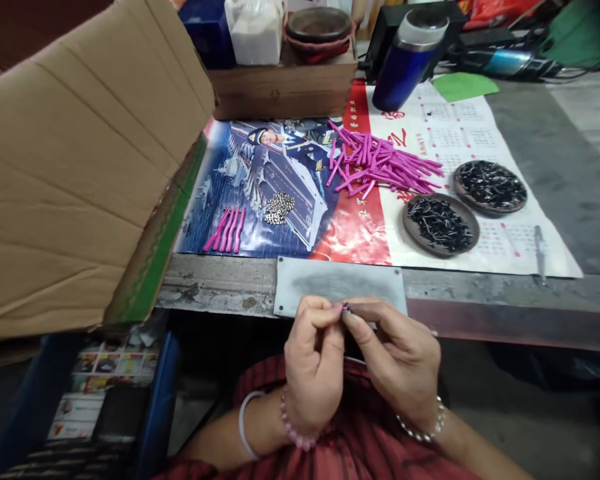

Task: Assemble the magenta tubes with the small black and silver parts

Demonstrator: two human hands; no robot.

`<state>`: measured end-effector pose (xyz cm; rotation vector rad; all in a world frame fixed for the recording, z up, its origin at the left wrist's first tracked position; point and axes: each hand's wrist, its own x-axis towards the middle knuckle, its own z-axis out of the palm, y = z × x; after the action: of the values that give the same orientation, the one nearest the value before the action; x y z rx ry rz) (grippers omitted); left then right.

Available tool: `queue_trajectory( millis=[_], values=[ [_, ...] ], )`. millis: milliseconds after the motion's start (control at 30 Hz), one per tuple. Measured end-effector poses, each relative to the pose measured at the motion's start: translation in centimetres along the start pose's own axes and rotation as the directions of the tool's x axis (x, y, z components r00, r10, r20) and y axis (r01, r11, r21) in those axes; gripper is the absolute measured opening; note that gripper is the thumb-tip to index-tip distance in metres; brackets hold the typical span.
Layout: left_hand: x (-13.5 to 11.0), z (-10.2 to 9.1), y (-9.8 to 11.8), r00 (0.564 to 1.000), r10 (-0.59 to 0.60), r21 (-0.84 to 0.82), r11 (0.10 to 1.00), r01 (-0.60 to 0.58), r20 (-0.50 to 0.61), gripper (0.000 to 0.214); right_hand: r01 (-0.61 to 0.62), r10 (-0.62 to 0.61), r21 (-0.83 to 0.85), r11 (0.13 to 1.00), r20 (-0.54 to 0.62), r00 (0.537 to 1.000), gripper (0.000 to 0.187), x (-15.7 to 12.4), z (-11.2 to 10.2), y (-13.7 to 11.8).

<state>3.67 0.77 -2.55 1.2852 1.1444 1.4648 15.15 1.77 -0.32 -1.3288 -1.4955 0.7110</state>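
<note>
My left hand (314, 363) and my right hand (397, 357) meet just below the table's front edge, fingertips pinched together on a small pink piece (345, 307) between them. Most of that piece is hidden by my fingers. On the poster ahead lie a short row of pink tubes (225, 229), a little heap of small silver metal parts (279, 207) and a large loose pile of pink tubes (380, 163). Two round dark dishes (441, 225) (490, 187) hold small black parts.
A big open cardboard box (75, 167) stands at the left, its flap over the table corner. A blue flask (410, 60), a wooden box (285, 87) and containers line the back. A metal plate (340, 283) sits at the table's front edge.
</note>
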Motion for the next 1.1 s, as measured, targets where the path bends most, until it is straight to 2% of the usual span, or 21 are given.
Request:
queue_trajectory(
  millis=[167, 400, 533, 633, 733, 800, 933, 1100],
  values=[
    [-0.2, -0.3, 0.1, 1.0, 0.0, 0.039, 0.999, 0.0, 0.004, 0.014, 0.047, -0.047, 0.002, 0.999, 0.011, 0.999, 0.014, 0.1, 0.2, -0.3],
    [-0.9, -0.6, -0.8, 0.997, -0.039, 0.08, 0.996, 0.044, -0.059, 0.012, 0.175, -0.176, -0.012, 0.984, -0.021, 0.984, 0.026, 0.5, 0.5, 0.5],
    [-1.0, -0.2, -0.4, 1.0, 0.008, 0.055, 0.998, -0.007, -0.022, 0.015, 0.25, -0.253, -0.06, 0.966, -0.048, 0.966, 0.033, 0.4, 0.4, 0.9],
    [-0.8, 0.3, 0.0, 0.999, 0.03, 0.041, 0.999, -0.031, 0.025, 0.015, 0.283, -0.288, -0.072, 0.956, -0.077, 0.954, 0.029, 0.4, 0.2, 1.0],
    [-0.8, 0.7, 0.1, 0.999, 0.018, 0.048, 0.999, -0.02, 0.043, 0.016, 0.304, -0.321, -0.17, 0.937, -0.082, 0.944, 0.028, 0.4, -0.1, 1.2],
    [-1.0, 0.9, 0.1, 0.999, 0.009, 0.038, 0.999, -0.01, 0.037, 0.016, 0.301, -0.32, -0.21, 0.93, -0.06, 0.946, 0.034, 0.4, -0.3, 1.3],
    [-1.3, 1.2, 0.5, 0.998, 0.028, 0.023, 0.999, -0.029, 0.049, 0.016, 0.243, -0.25, -0.157, 0.957, -0.023, 0.968, 0.038, 0.2, -0.6, 1.3],
    [-0.8, 1.1, 0.7, 0.997, 0.059, 0.052, 0.997, -0.062, 0.056, 0.021, 0.238, -0.234, -0.095, 0.967, 0.052, 0.971, 0.026, 0.2, -0.8, 0.8]
  ],
)
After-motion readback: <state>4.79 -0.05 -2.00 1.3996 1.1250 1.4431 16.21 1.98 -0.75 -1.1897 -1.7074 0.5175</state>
